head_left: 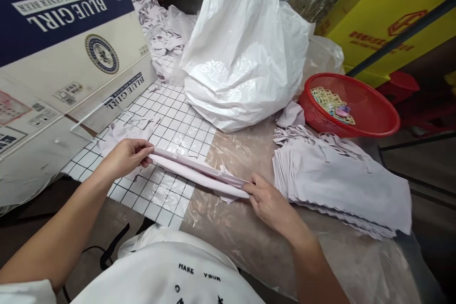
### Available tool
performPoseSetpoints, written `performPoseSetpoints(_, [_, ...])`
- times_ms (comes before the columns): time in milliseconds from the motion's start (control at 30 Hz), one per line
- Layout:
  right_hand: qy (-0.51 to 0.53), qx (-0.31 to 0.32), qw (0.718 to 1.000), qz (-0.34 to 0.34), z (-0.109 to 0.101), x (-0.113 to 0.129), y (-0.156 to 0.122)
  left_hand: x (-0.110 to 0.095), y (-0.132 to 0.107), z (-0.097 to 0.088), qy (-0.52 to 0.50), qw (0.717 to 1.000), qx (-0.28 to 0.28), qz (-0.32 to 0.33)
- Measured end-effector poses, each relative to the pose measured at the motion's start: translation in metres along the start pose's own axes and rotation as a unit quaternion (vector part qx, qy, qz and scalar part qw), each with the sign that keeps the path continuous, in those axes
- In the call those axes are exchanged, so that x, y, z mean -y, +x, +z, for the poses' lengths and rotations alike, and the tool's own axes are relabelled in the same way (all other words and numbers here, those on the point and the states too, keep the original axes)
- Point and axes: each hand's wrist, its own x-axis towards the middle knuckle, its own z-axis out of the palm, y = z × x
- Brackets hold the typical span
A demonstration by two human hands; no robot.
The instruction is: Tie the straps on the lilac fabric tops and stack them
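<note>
head view: l hand (133,156) is pinching the folded cloth (199,176) at one end, r hand (269,202) at the other; fingertips closed on it, mid-frame. a loosening pinch could prob unfold it; scrap (228,198) lying beneath might snag; stack (331,175), frame right, is sitting near r hand, risking a bump.

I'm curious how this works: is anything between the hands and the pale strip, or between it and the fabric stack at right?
Nothing visible separates the left hand or right hand from the pale strip; they grip its ends. Toward the fabric stack, only the right hand itself stands between.
</note>
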Motion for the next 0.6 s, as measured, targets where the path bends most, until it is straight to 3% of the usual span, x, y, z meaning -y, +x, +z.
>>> performPoseSetpoints(200, [0.092,0.052,0.99,-0.091,-0.025,0.022,-0.006,0.006,0.011,-0.007,0.014,1.0,-0.003,-0.005])
performPoseSetpoints(367, [0.081,0.081,0.989,-0.089,-0.029,0.026,-0.008,0.007,0.017,-0.013,0.01,0.999,-0.035,-0.005])
performPoseSetpoints(433, [0.056,0.063,0.994,-0.068,-0.022,0.021,-0.007,0.008,0.019,-0.01,-0.004,1.0,-0.019,0.002])
performPoseSetpoints(600, [-0.047,-0.07,0.996,-0.021,0.004,0.021,0.01,0.009,0.018,0.008,0.002,1.0,0.028,-0.002])
